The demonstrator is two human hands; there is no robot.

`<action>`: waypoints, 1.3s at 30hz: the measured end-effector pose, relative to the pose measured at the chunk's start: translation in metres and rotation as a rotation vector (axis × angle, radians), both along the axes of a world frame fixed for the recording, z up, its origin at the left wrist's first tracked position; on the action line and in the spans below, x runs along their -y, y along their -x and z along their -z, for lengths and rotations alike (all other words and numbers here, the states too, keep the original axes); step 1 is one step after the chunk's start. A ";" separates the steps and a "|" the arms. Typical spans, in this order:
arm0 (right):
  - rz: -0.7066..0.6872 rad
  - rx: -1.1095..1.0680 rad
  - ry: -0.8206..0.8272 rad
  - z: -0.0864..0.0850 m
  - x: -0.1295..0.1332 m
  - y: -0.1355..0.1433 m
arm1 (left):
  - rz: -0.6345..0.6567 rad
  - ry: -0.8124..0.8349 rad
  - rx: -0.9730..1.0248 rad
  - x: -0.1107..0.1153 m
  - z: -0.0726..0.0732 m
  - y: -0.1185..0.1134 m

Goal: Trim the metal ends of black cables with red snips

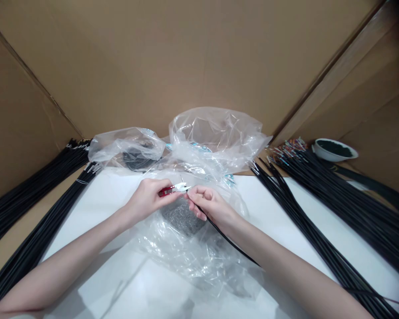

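My left hand (152, 194) is closed around small red-handled thread snips (166, 191), their pale blades pointing right. The blade tips meet the end of a black cable (224, 237), which my right hand (210, 204) pinches close to its tip. From there the cable runs down to the right, along my right forearm. Below both hands lies a crumpled clear plastic bag (199, 266), with a mass of fine greyish bits (182, 218) showing in it. Whether the blades are closed on the cable I cannot tell.
Bundles of black cables (40, 248) lie on the left, and more cable bundles (306, 226) on the right, some with coloured wire ends. Another clear bag (216, 128) stands at the back. A white bowl (335, 153) with dark contents sits back right. Cardboard walls (199, 57) enclose the table.
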State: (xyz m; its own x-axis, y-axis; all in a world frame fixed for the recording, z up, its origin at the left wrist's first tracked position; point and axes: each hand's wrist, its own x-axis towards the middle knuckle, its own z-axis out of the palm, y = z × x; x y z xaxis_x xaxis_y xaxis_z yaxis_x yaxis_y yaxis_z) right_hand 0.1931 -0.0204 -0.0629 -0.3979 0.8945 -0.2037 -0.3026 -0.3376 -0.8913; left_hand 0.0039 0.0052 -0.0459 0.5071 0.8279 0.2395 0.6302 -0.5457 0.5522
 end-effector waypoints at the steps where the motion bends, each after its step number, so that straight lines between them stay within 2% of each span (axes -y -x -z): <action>1: 0.005 0.015 -0.013 -0.001 0.001 0.000 | 0.005 0.007 -0.011 0.000 0.000 0.000; 6: 0.034 0.088 -0.068 -0.002 0.003 0.001 | 0.028 0.116 -0.043 -0.001 -0.005 0.002; 15: 0.023 0.136 -0.087 -0.002 0.004 0.000 | 0.017 0.305 0.084 -0.002 -0.004 0.003; 20: 0.042 0.185 -0.097 0.001 0.002 0.002 | -0.006 0.251 0.011 -0.002 -0.002 0.002; 26: 0.058 0.299 -0.181 0.010 -0.002 0.001 | -0.058 0.086 -0.105 0.001 0.006 -0.002; 32: 0.079 0.386 -0.237 0.018 -0.007 -0.001 | -0.076 0.066 -0.117 -0.002 0.013 -0.004; 39: 0.050 0.303 -0.180 0.014 -0.013 -0.004 | -0.110 0.036 -0.077 -0.007 0.005 0.002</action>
State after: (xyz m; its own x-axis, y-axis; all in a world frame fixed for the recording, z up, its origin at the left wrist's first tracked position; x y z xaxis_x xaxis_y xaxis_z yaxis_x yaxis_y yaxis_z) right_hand 0.1969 -0.0071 -0.0769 -0.2985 0.9436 -0.1431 -0.0278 -0.1585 -0.9870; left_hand 0.0022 0.0120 -0.0512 0.4287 0.8867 0.1730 0.7262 -0.4522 0.5179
